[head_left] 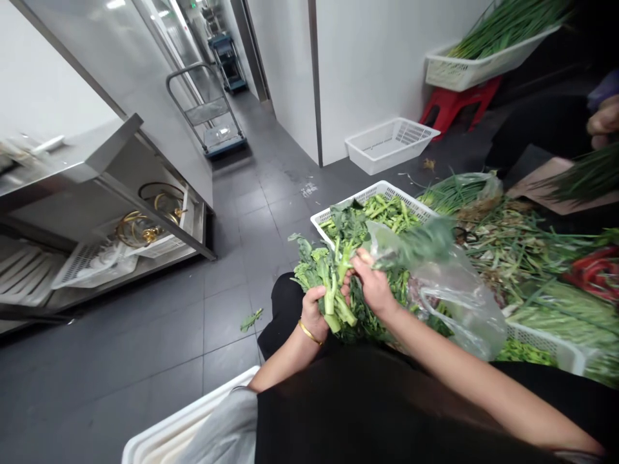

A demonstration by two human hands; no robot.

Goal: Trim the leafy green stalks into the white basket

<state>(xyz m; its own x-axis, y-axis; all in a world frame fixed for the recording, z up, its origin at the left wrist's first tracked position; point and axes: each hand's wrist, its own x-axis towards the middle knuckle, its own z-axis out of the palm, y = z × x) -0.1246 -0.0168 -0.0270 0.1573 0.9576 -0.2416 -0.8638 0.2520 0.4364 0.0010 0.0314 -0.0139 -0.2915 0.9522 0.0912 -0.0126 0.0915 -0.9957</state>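
Note:
My left hand (315,316), with a gold bangle at the wrist, is closed around a bunch of Chinese broccoli (331,298). Its pale cut stems point down toward me and its leaves fan out at the top. Against the right side of the bunch, my right hand (374,287) is closed with the fingers pinched. A motion-blurred green leaf (420,245) sticks out to the right from that hand, which seems to grip it. Just beyond, a white basket (322,216) holds trimmed green stems (394,212). More dark leafy greens lie below my hands, partly hidden by them.
A clear plastic bag (464,306) lies right of my right forearm. Scallions and trimmings (503,245) cover the floor farther right, near another person's hand (604,122). A white basket (391,147) stands by the wall. Left are a steel shelf (159,212) and a trolley (220,132).

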